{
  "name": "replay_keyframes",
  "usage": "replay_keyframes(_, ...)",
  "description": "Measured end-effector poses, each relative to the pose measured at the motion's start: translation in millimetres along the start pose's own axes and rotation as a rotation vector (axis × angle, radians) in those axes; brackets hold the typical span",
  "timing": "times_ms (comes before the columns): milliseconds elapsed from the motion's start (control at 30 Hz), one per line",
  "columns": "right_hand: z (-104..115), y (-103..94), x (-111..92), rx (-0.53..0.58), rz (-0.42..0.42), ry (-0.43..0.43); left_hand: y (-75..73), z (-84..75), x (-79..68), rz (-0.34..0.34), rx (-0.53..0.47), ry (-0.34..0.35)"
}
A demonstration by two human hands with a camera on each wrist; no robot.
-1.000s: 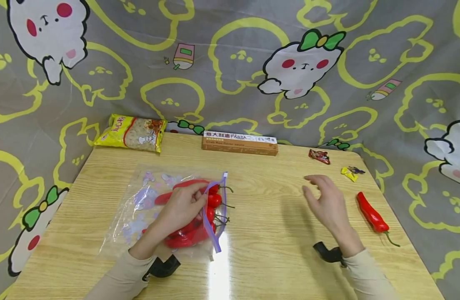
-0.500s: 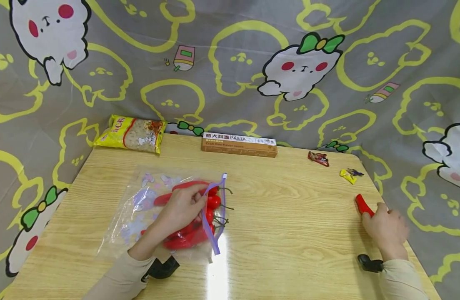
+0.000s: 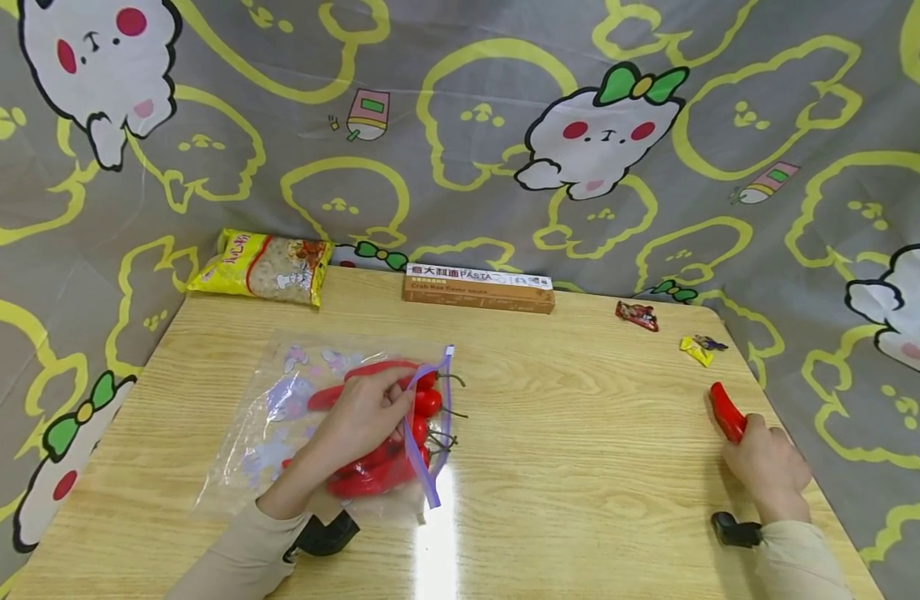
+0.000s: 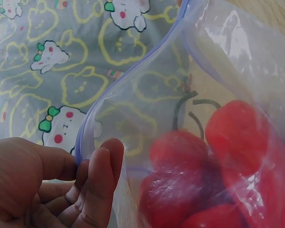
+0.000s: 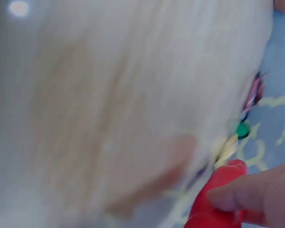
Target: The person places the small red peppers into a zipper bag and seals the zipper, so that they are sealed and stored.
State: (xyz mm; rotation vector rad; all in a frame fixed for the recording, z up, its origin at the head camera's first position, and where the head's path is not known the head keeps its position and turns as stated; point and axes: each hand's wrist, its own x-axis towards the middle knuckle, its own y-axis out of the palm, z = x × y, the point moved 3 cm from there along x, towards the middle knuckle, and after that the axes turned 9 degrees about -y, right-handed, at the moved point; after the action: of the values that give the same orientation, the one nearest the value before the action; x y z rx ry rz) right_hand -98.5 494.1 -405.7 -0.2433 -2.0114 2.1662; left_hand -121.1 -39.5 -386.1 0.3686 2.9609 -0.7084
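Note:
A clear zip bag point(image 3: 242, 450) with a purple zip edge and cartoon prints lies on the left of the table. Inside it are several red chili peppers point(image 3: 377, 477), green stems toward the bag's mouth. My left hand point(image 3: 366, 417) pinches the upper lip of that mouth, holding it raised; in the left wrist view the thumb and fingers point(image 4: 102, 180) grip the purple zip strip point(image 4: 85, 133). Over at the right edge, my right hand point(image 3: 767, 467) grips a single red chili pepper point(image 3: 727, 412), its tip pointing away from me. The pepper's stem end is hidden under the hand.
Along the back of the wooden table point(image 3: 550, 500) stand a yellow food packet point(image 3: 261, 267) and a pasta box point(image 3: 478, 288). Toward the back right lie a small red wrapped packet point(image 3: 637, 316) and a yellow wrapped candy point(image 3: 697, 351) beside a dark one. Patterned cloth hangs behind.
My right hand has moved right to the lone chili pepper and taken hold of it; the pepper has shifted slightly. My left hand stays at the bag's mouth.

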Motion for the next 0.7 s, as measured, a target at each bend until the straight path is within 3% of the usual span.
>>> replay_keyframes(167, 42, -11.5, -7, 0.036, -0.216, -0.155, 0.6, 0.9, 0.4, 0.007, -0.012, 0.009)
replay_keyframes(300, 97, -25.6, -16, 0.155, -0.267, -0.366, 0.7, 0.4, 0.4, 0.015, -0.025, 0.012)
replay_keyframes(467, 168, -34.3, -36, 0.313, -0.223, -0.658, -0.3, -1.5, -0.6, 0.012, -0.021, 0.014)
replay_keyframes(600, 215, -34.4, -54, 0.394, -0.149, -0.813, -1.0, -1.7, -0.7, 0.009, -0.014, 0.016)
replay_keyframes(700, 243, -31.1, -64, 0.396, -0.126, -0.900, -0.7, -1.6, -0.8, 0.011, -0.010, 0.013)
